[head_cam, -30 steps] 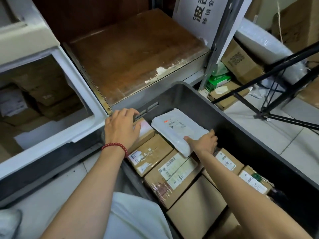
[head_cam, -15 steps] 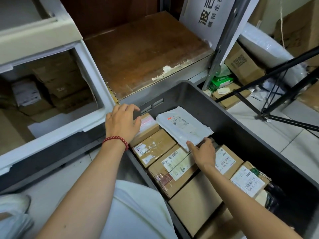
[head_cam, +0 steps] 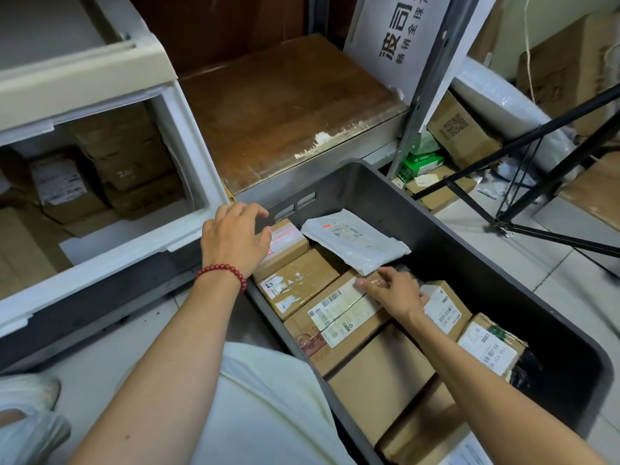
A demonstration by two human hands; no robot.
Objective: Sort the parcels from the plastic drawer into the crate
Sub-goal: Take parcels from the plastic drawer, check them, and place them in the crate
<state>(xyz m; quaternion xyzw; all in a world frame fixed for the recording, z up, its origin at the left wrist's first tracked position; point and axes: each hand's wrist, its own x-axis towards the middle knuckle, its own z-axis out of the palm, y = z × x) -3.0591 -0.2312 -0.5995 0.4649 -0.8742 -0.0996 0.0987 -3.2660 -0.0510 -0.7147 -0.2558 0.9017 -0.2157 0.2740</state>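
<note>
A dark grey crate (head_cam: pixel 469 253) on the floor holds several taped cardboard parcels. A white poly bag parcel (head_cam: pixel 355 245) lies flat on top of them at the far end. My right hand (head_cam: pixel 392 293) rests just below the bag's near edge, fingers spread on a labelled box (head_cam: pixel 335 313), holding nothing. My left hand (head_cam: pixel 235 243), with a red bead bracelet, arches over the crate's far-left corner, its thumb by a small pink-labelled box (head_cam: pixel 285 243). The white plastic drawer (head_cam: pixel 191 169) stands open at the left with brown parcels (head_cam: pixel 127 162) inside.
A worn brown shelf board (head_cam: pixel 285 112) sits behind the crate, with a metal post (head_cam: pixel 426 95) and a white sign beside it. Black tripod legs (head_cam: pixel 536 156) cross the tiled floor at the right, near boxes and a green pack (head_cam: pixel 422 161). My white-clad knee (head_cam: pixel 268 397) touches the crate.
My right hand has let go of the white bag and drawn back toward me; the bag now lies on the boxes. My left hand has loosened from the crate's rim.
</note>
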